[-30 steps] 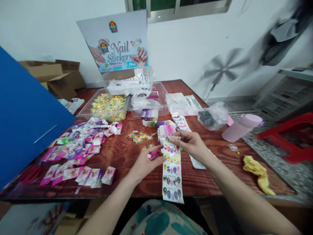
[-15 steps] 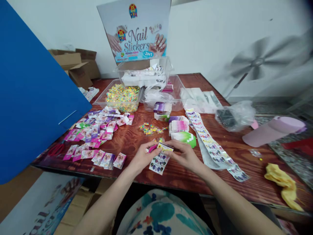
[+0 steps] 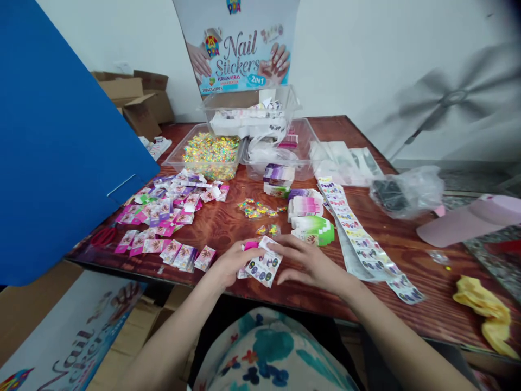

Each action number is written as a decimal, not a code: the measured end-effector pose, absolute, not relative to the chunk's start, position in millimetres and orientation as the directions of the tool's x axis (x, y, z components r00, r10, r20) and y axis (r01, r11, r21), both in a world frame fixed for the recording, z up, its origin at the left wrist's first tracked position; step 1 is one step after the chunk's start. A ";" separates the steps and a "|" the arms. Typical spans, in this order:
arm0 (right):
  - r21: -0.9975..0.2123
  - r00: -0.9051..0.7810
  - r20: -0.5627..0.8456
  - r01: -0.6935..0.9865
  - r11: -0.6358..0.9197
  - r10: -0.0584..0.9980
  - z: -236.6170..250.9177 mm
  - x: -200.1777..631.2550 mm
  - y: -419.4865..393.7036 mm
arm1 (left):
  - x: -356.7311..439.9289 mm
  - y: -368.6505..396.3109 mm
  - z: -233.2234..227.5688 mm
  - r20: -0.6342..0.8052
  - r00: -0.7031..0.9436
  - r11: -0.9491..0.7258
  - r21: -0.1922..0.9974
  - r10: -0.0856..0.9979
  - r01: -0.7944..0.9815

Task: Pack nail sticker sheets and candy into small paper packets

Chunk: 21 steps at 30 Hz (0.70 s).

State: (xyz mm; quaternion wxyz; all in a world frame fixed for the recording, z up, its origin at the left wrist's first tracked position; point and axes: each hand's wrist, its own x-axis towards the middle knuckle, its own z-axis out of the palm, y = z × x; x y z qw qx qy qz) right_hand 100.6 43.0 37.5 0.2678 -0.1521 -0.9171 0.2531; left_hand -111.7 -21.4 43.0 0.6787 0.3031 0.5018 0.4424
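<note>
Near the table's front edge, my left hand (image 3: pixel 233 265) is closed on a small pink-edged box and on a nail sticker sheet (image 3: pixel 265 267) printed with rows of dark oval designs. The sheet tilts to the right, and most of the box (image 3: pixel 251 246) is hidden behind it and my fingers. My right hand (image 3: pixel 307 262) has its fingers spread, with the fingertips at the sheet's upper right edge and the thumb apart from it. Just beyond the hands lie small packets of colourful candy (image 3: pixel 267 229) and flat green-and-white boxes (image 3: pixel 313 230).
Filled small boxes (image 3: pixel 166 217) are heaped at left, beside red scissors (image 3: pixel 103 237). Clear tubs (image 3: pixel 240 157) stand at the back. Long sticker strips (image 3: pixel 358 239), a pink bottle (image 3: pixel 468 220) and a yellow cloth (image 3: pixel 484 307) lie right. A blue panel (image 3: pixel 61 152) blocks the left.
The sticker sheet has swung from hanging down to a tilted position against the box in my left hand. My right hand's grip has loosened, its thumb now apart. The view has shifted slightly.
</note>
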 end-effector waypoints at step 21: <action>-0.818 -0.631 0.454 -0.015 0.575 0.630 12.0 83.7 20.2 | -111.9 -28.0 29.7 -0.496 0.061 0.478 0.786 0.866 -0.392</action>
